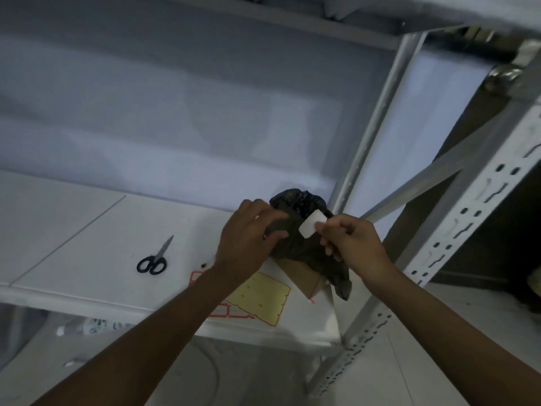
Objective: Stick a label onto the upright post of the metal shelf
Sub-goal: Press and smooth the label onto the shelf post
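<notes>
Fingertips [320, 228] of the right hand [354, 244] pinch a small white label [311, 224] at centre frame, well left of the slotted white upright post [480, 212] along the right edge. The left hand [248, 241] clenches a crumpled black plastic bag [301, 230]; its contents are hidden. Below lie a yellow label sheet [263, 300] and brown cardboard [304, 276] on the white shelf [87, 244]. Farther left, black-handled scissors [153, 259].

right hand [352, 244] pinches a small white rounded label [312, 223]; left hand [247, 238] grips a crumpled black plastic bag [304, 247]; black-handled scissors [153, 259] at nine o'clock.
</notes>
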